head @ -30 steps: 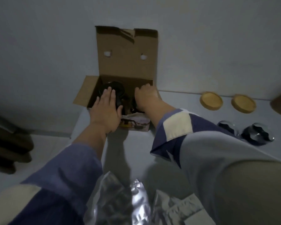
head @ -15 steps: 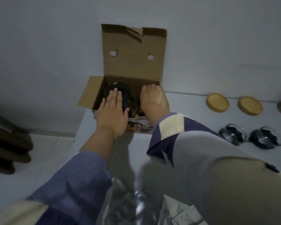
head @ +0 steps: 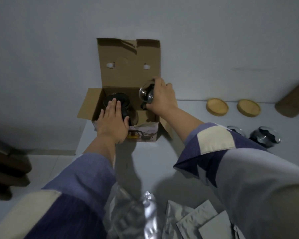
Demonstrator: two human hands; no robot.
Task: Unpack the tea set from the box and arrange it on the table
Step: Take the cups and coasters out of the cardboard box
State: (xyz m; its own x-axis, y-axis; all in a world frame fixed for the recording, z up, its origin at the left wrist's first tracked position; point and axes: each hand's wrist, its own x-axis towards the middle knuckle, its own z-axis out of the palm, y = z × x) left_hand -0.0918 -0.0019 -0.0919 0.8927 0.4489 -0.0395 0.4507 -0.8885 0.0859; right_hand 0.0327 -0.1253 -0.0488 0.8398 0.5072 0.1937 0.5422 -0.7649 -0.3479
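Far left, dark brown furniture on pale floor, blurry. Left hand lies flat, fingers straight and together, palm down on the black round lid of a teapot sitting inside the cardboard box. Hand presses, does not curl round it. Box is plain brown corrugated card, back flap standing upright against the wall with two small cut-outs, left side flap folded outward, printed picture label on the front face. Teapot fills the left half of the box; glass body shows dimly below the lid.

Right hand is raised above the right half of the box, fingers curled round a clear glass cup, round, shiny, tipped so its base faces the camera. Cup is out of the box, in the grip, above the box's right edge.

White table, smooth. Near bottom edge, crinkled silver foil bag and flat grey pouches. Right of the box, near the wall, two round wooden coasters side by side. In front of them, two more glass cups, partly hidden by the right sleeve. Far right, a brown cylinder, leaning, unclear what.
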